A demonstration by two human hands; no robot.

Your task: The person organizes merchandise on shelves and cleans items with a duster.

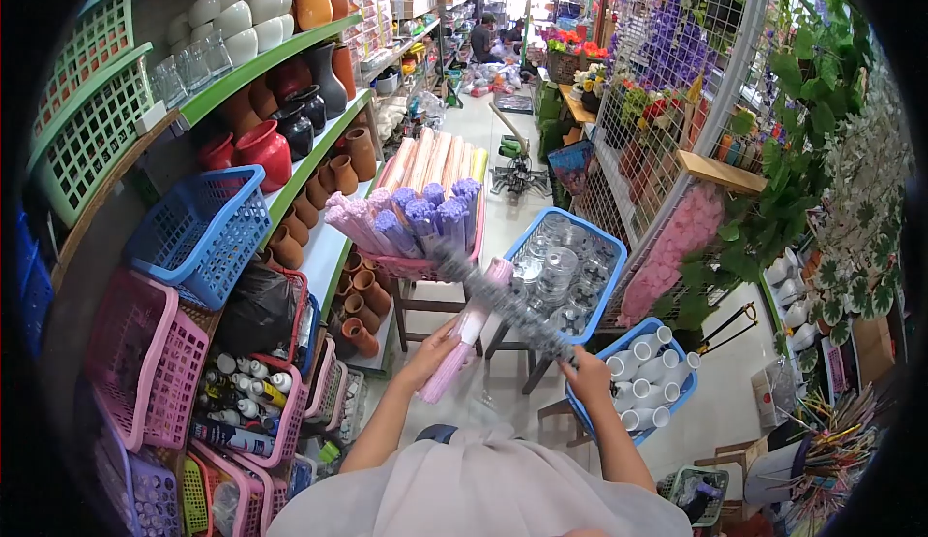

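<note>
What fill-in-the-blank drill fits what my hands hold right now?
The left hand grips a ___ bundle.
The right hand holds a grey fuzzy stick beside a small basket of ___ cups.
The large basket of clear ware is ___.
Missing: pink; white; blue.
</note>
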